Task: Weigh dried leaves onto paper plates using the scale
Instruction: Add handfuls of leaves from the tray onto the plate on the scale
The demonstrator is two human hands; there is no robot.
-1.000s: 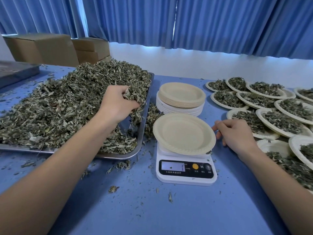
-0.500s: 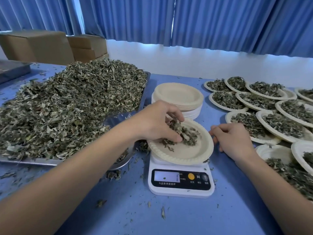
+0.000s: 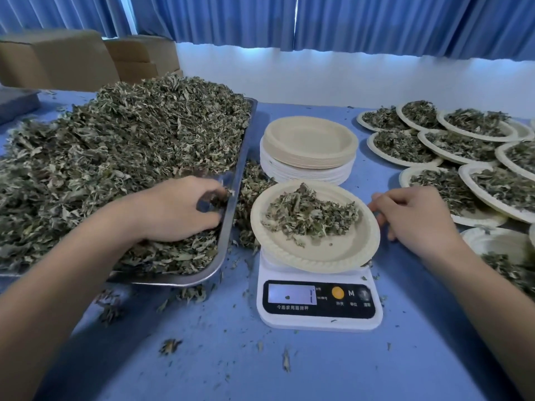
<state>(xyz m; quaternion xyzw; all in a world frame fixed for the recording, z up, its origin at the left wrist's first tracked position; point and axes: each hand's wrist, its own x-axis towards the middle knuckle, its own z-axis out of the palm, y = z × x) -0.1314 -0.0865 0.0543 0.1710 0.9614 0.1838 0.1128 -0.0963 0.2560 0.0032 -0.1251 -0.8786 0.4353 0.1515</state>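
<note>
A white digital scale (image 3: 318, 302) stands on the blue table, its display lit. On it sits a paper plate (image 3: 327, 253) holding a small heap of dried leaves (image 3: 309, 212). Left of the scale, a metal tray (image 3: 231, 204) carries a big pile of dried leaves (image 3: 115, 157). My left hand (image 3: 179, 209) is down in that pile at the tray's right edge, fingers curled around a tuft of leaves. Just beside the plate's right rim, my right hand (image 3: 414, 218) rests on the table with fingers loosely curled, holding nothing.
A stack of empty paper plates (image 3: 309, 151) stands behind the scale. Several leaf-filled plates (image 3: 451, 146) crowd the right side of the table. Cardboard boxes (image 3: 58, 59) stand at the back left. Loose leaf bits litter the blue table (image 3: 260, 366).
My left hand dropped its leaves on the plate and moved back left into the tray pile. The right hand stayed beside the plate.
</note>
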